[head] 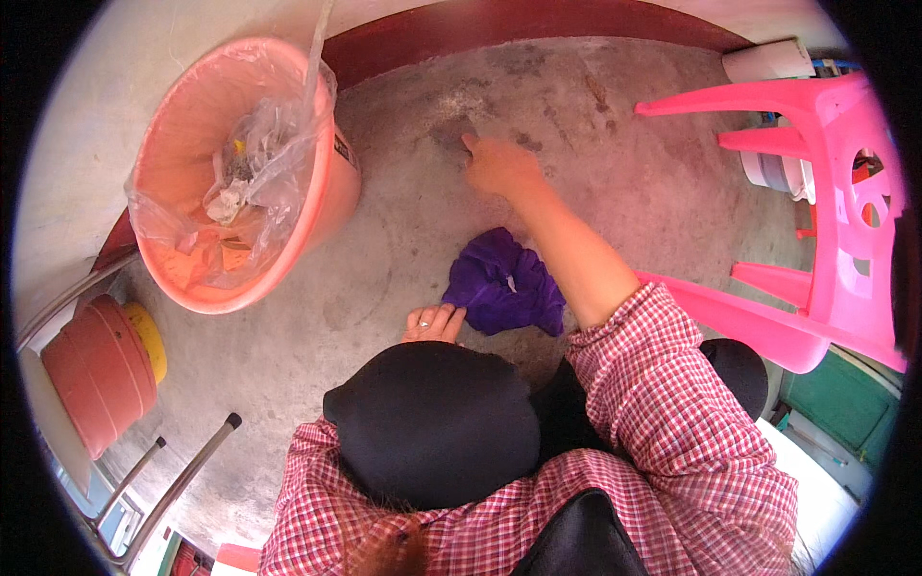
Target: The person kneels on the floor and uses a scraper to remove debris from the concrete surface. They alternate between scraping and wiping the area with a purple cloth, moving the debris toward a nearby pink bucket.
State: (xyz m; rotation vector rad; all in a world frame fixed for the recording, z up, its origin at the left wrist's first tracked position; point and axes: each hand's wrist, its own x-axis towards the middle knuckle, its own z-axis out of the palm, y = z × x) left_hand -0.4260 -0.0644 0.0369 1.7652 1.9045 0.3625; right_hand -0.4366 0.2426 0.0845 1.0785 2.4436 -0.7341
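A crumpled purple cloth (504,284) lies on the concrete floor in front of my knees. My left hand (434,323) is beside its lower left edge, with a ring on one finger; my knee hides part of this hand, and whether it grips the cloth I cannot tell. My right arm reaches out past the cloth. My right hand (500,165) is low over a dark patch on the floor (457,133), its index finger extended and the other fingers curled. Nothing shows in the right hand.
An orange bin (335,194) lined with a clear plastic bag stands at the left, holding some rubbish. A pink plastic chair (828,216) is at the right. Reddish pots (104,374) and metal legs (187,475) are at the lower left. A wall with a dark red base (504,32) runs behind.
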